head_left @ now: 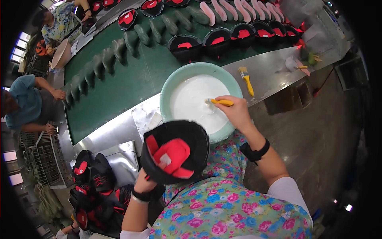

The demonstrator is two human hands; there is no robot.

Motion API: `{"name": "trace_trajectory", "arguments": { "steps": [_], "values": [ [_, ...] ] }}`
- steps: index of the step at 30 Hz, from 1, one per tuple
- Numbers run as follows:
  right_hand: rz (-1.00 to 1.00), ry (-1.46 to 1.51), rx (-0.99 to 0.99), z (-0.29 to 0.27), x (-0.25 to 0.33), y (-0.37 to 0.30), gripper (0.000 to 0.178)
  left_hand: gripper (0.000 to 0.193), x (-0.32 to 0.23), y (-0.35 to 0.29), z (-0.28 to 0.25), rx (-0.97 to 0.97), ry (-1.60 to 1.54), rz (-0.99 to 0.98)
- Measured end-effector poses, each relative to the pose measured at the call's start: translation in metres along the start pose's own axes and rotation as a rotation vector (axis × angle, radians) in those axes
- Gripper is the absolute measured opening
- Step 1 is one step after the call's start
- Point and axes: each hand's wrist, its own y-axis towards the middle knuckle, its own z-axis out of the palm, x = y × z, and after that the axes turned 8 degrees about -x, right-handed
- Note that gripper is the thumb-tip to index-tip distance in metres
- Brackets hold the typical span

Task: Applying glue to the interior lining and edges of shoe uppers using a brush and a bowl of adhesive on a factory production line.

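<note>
My left hand (145,182) grips a black shoe upper (177,153) with red lining, holding it tilted just in front of the basin. Its fingers are partly hidden beneath the upper. A pale green basin (234,84) holds white liquid (190,97). Over its right side, my right hand (236,112) is closed around a yellow-handled paintbrush (223,102), whose bristles touch the liquid. To the right of the basin, a second yellow-handled brush (247,81) lies on the metal ledge (274,73).
Beyond the basin runs a green conveyor belt (149,71) carrying rows of dark green foot-shaped pieces (108,59), pink soles (242,11) and black-and-red uppers (217,41). Two people (30,99) work along the left. Black-and-red shoes (102,175) are piled at lower left.
</note>
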Motion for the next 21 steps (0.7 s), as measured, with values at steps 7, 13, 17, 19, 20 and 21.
{"name": "trace_trajectory", "arguments": {
  "steps": [7,13,17,19,20,21],
  "values": [
    [-0.082,0.488,0.315,-0.002,0.091,-0.009,0.023,0.06,0.021,0.036,0.017,0.088,-0.267,-0.084],
    [0.009,0.351,0.081,0.0,0.048,-0.007,0.016,0.073,0.022,0.041,0.013,0.097,-0.404,-0.087],
    [0.071,0.101,0.052,-0.008,0.052,-0.029,0.02,0.069,0.02,0.048,0.012,0.014,-0.411,-0.006],
    [0.189,0.147,0.189,-0.012,0.063,-0.038,0.02,0.068,0.02,0.051,0.01,-0.035,-0.272,0.137],
    [0.279,0.221,0.209,-0.016,0.073,-0.038,0.02,0.066,0.018,0.052,0.007,-0.033,-0.196,0.18],
    [0.283,0.219,0.208,-0.023,0.083,-0.037,0.02,0.066,0.019,0.054,0.005,-0.031,-0.196,0.175]
  ]
}}
